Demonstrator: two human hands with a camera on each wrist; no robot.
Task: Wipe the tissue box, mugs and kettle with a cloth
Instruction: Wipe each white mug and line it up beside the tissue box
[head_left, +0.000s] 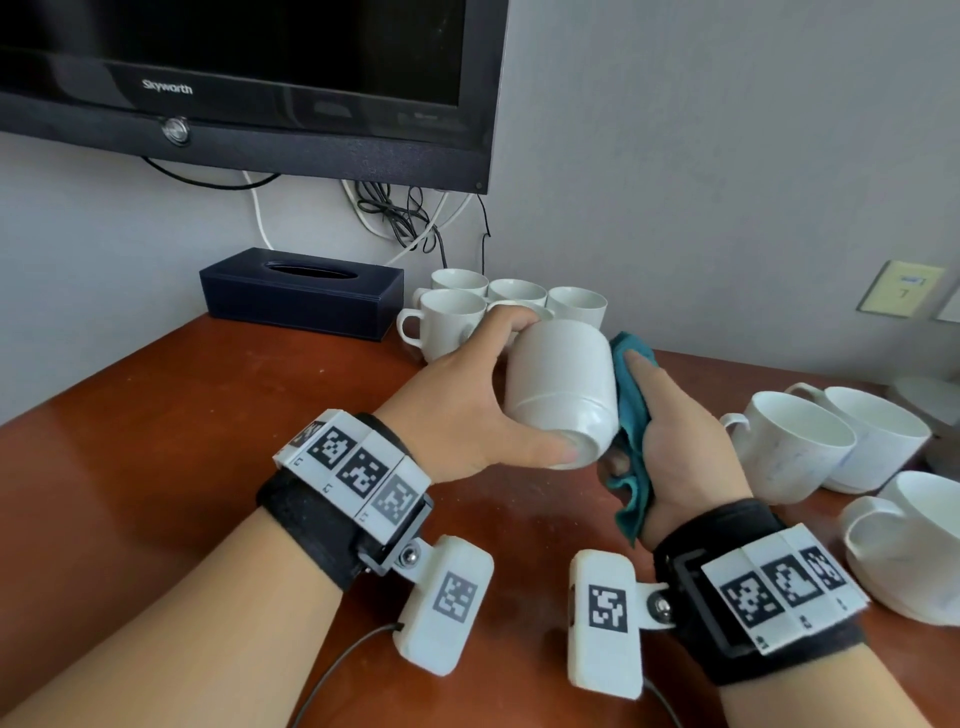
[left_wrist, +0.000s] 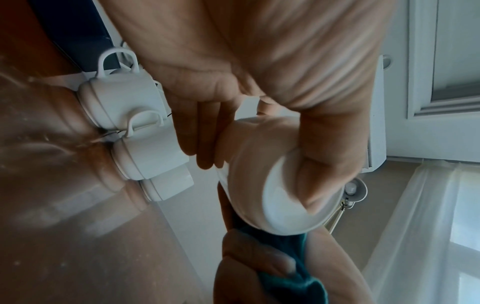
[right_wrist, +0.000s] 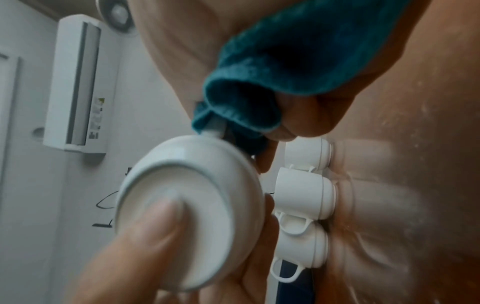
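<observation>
My left hand (head_left: 467, 410) grips a white mug (head_left: 561, 384) tipped on its side above the table, thumb on its base (left_wrist: 291, 203) and fingers over its rim. My right hand (head_left: 680, 436) holds a teal cloth (head_left: 631, 415) and presses it against the mug's right side; the cloth (right_wrist: 272, 67) is bunched in the palm. The base of the mug (right_wrist: 182, 207) faces the right wrist camera. A dark blue tissue box (head_left: 301, 291) stands at the back by the wall. No kettle is in view.
Several white mugs (head_left: 452, 317) stand upright behind the hands, next to the tissue box. More white mugs (head_left: 795, 452) sit at the right on the brown table (head_left: 182, 415). A television (head_left: 249, 78) hangs above, with cables (head_left: 405, 218) dangling behind the mugs.
</observation>
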